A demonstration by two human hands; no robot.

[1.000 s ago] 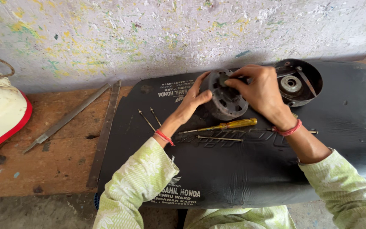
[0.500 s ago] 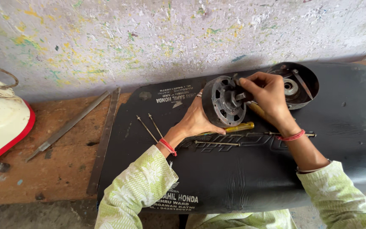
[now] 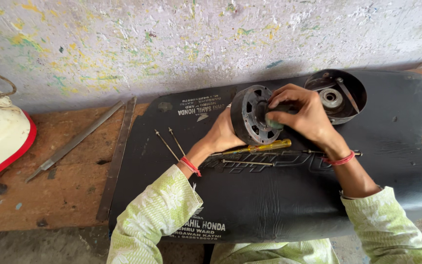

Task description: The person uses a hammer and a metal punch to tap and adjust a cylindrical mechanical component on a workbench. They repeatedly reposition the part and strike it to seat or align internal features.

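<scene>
1. While our left hand (image 3: 225, 134) propped the round metal motor part (image 3: 252, 120) on edge from behind, its grip was clamped on the rim, so that the slotted face was turned toward us.
2. We had our right hand (image 3: 301, 115) over the hub at the middle of that face, its grip closed on the hub; what lay under the fingers we could not tell.
3. We kept the part on the black rubber mat (image 3: 279, 205), which covered the wooden bench (image 3: 50, 195), likely to stop small pieces from rolling.
4. We had a yellow-handled screwdriver (image 3: 260, 146) and thin metal rods (image 3: 169, 142) lying just below our hands, near for reaching.
5. We saw the open round housing (image 3: 340, 93) just behind the right hand, and a long file (image 3: 74, 142) well apart on the left.
</scene>
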